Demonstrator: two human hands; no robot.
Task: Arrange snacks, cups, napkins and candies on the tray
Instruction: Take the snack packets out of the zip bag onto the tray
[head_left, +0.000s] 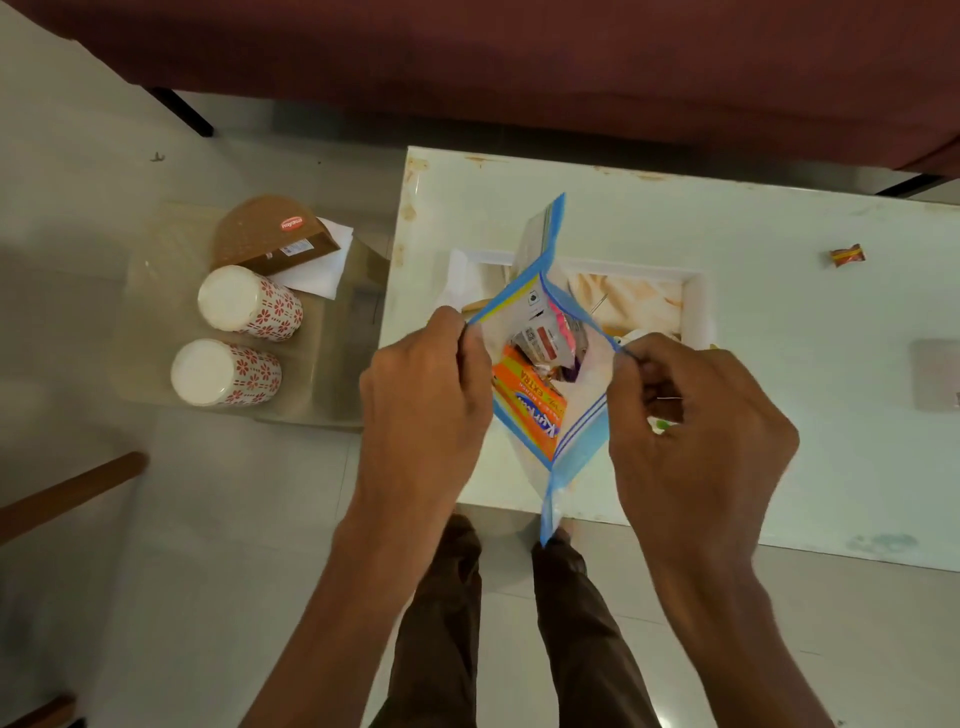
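Observation:
A clear zip bag with blue edges (576, 441) is held over the white table, its mouth pulled wide. My left hand (421, 410) pinches its left lip and my right hand (696, 431) pinches its right lip. Inside lie an orange snack packet (524, 405) and a small silver and red sachet (545, 340). Under the bag sits a white tray (693, 306) with a stained bottom. On a clear stool to the left stand two upside-down paper cups with red flowers (249, 304) (223, 371), white napkins (317, 273) and a brown basket (270, 236).
A loose red and yellow candy (847, 256) lies on the white table (779, 467) at the right. A grey square object (935, 374) sits at the right edge. A maroon sofa (519, 62) runs behind. A wooden chair part (72, 491) pokes in from the left.

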